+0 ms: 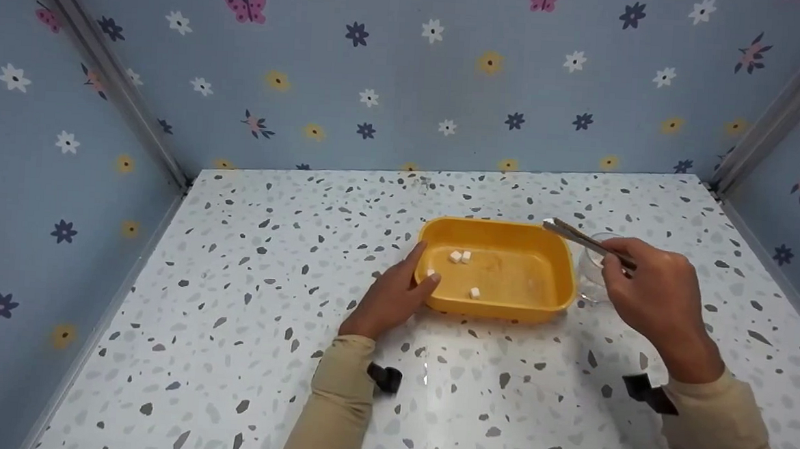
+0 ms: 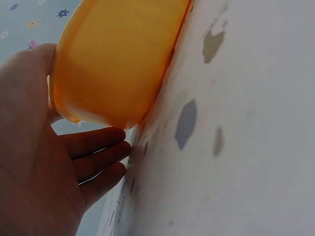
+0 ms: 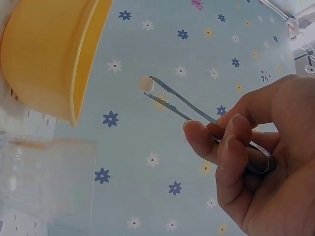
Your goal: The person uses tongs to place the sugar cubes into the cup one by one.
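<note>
A yellow plastic tub (image 1: 507,274) stands on the speckled tabletop with several small white cubes (image 1: 474,293) on its floor. At its left end my left hand (image 1: 391,294) grips the wall, thumb over the rim and fingers along the outside. My right hand (image 1: 656,293) pinches metal tongs (image 1: 580,239) with toothed tips. Between those tips sits one white cube (image 3: 146,84), held above the tub's right end near the far corner. A clear cup (image 3: 59,182) stands just right of the tub, partly hidden behind the right hand in the head view.
Blue panels with a flower print (image 1: 408,67) close off the back and both sides, with metal posts (image 1: 783,101) at the corners. A small clear object (image 1: 424,183) lies near the table's back edge. Black straps (image 1: 650,393) show at the sleeves.
</note>
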`<state>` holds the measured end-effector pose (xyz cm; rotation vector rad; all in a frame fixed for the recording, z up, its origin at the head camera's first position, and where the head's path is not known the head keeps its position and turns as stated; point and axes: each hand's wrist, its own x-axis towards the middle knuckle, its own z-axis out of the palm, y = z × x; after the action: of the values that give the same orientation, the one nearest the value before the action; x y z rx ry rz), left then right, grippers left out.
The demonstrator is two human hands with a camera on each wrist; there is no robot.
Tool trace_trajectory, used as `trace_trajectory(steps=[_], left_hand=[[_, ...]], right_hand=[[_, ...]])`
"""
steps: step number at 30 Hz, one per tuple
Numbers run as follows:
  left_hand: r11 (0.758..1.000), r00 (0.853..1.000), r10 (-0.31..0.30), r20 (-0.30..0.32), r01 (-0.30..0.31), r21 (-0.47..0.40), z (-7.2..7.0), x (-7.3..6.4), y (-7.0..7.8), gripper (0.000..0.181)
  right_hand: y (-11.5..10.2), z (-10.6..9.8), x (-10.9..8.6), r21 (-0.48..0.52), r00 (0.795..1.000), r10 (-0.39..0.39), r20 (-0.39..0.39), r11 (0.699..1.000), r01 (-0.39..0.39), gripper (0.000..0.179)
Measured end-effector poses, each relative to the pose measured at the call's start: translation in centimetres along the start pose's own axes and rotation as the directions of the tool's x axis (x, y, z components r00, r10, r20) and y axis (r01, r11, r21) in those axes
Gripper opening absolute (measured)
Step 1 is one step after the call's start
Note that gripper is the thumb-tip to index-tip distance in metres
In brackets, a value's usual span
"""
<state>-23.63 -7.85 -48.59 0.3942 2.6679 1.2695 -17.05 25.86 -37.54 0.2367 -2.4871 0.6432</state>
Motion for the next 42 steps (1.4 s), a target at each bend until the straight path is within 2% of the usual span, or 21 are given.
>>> trace_trajectory(steps=[9,20,37,42], left_hand=[[1.000,1.000,0.026,-0.015,-0.026,0.000,-0.1,0.0,0.1,0.073],[1.000,1.000,0.016,-0.005,-0.016,0.003,0.0,0.1,0.1,0.073],[1.000,1.000,0.004,-0.005,-0.003,0.002,0.1,0.1,-0.1,0.074],[1.000,1.000,0.003,-0.010,-0.003,-0.005,0.1,0.1,-0.1,0.074]], right_hand=[[0.6,-0.8,0.1,-0.006,0.999,0.035,-0.020,0.999,-0.035,0.020],[1.4,-1.6,0.4,-0.021,0.996,0.093,-0.014,0.995,-0.093,0.022],[2.3,-2.5,0.5,-0.051,0.989,0.147,0.032,0.988,-0.146,0.025],[2.6,-2.8,0.6,-0.064,0.980,0.190,0.060,0.980,-0.187,0.026]])
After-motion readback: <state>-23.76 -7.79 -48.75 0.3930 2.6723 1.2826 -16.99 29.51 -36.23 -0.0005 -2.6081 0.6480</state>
